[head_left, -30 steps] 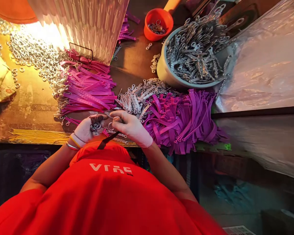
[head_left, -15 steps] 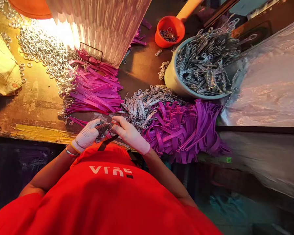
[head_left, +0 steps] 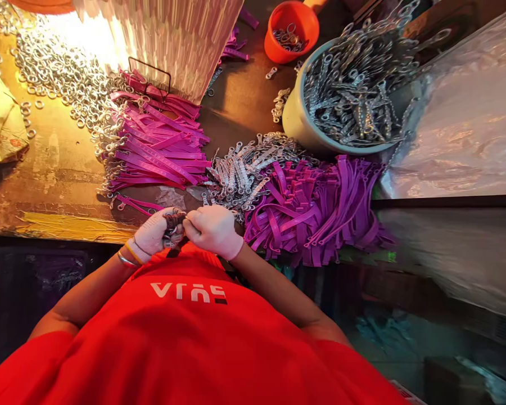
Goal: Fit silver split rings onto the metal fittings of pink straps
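At the table's front edge, my left hand (head_left: 152,232), in a white dotted glove, is closed round a dark, ribbed wrapped object (head_left: 174,220) with metal showing below it. My right hand (head_left: 213,229), also gloved, has its fingers curled and pressed against that object's right end. Whatever sits in the right fingers is hidden. Just behind the hands lie a heap of metal chain links (head_left: 240,174) and a pile of pink-purple straps (head_left: 164,146) with metal rings at their left ends. Darker purple straps (head_left: 316,219) hang over the edge to the right.
Loose metal rings (head_left: 63,73) spread across the left of the table (head_left: 59,163). A grey bucket (head_left: 297,107) full of metal chain pieces stands behind, beside a red cup (head_left: 274,45) of rings. A ribbed translucent sheet (head_left: 172,39) leans at the back; plastic wrap (head_left: 468,135) covers the right.
My right hand has moved left and closed in against the left hand, its fingers now curled. The view has shifted slightly, so the table things sit higher in the picture.
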`<state>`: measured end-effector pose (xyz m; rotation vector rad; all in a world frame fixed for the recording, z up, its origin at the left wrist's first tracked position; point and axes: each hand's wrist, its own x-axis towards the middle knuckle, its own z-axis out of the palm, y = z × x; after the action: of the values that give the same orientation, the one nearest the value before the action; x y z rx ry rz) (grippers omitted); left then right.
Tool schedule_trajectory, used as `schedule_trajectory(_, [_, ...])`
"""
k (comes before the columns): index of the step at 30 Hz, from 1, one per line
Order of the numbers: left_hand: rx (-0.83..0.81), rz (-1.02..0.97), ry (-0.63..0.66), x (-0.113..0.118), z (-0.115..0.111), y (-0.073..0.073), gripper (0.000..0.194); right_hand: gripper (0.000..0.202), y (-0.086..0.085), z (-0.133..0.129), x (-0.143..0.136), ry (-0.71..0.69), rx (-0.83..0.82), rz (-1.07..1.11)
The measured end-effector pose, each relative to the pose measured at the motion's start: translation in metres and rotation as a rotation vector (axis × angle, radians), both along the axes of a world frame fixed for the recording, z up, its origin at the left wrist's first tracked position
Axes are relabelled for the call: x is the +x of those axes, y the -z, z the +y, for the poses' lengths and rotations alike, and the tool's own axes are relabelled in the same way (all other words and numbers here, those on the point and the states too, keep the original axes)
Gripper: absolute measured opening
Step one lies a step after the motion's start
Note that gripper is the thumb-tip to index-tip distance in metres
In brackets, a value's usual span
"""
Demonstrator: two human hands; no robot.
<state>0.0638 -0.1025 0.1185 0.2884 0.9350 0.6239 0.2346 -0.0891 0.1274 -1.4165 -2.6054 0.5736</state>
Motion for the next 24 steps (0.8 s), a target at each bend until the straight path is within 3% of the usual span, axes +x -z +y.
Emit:
schedule_trajectory(3, [-0.089, -0.034, -0.028, 0.002, -0.011, 0.01, 0.028, 0.048, 0.007, -0.017, -0.003, -0.02, -0.071, -0.044])
schedule_trajectory(6, [-0.068, 0.008, 0.005, -0.001, -0.015, 0.022, 0.029, 0.043, 0.022, -0.029, -0.005, 0.167, -0.312, 0.072])
schedule_trajectory(9, [0.296, 0.393, 0.207, -0.004, -0.001, 0.033, 0.021, 0.041, 0.04, -0.03, 0.0, 0.422, -0.548, 0.355])
schedule_trajectory(11, [0.655, 0.804, 0.408, -0.001, 0.019, 0.04, 0.019, 0.041, 0.052, -0.025, 0.008, 0.602, -0.601, 0.522])
schedule_trajectory(13, [0.885, 1.096, 0.565, 0.009, 0.044, 0.047, 0.031, 0.04, 0.06, -0.02, 0.018, 0.754, -0.627, 0.617])
schedule_trajectory(18, [0.895, 1.458, 0.873, 0.042, 0.1, 0.066, 0.048, 0.033, 0.064, -0.016, 0.033, 0.83, -0.548, 0.69])
schedule_trajectory(21, [0.94, 1.506, 0.94, 0.049, 0.116, 0.074, 0.053, 0.034, 0.061, -0.016, 0.035, 0.875, -0.545, 0.743])
schedule_trajectory(24, [0.975, 1.469, 0.948, 0.044, 0.122, 0.072, 0.048, 0.034, 0.055, -0.014, 0.035, 0.899, -0.545, 0.766])
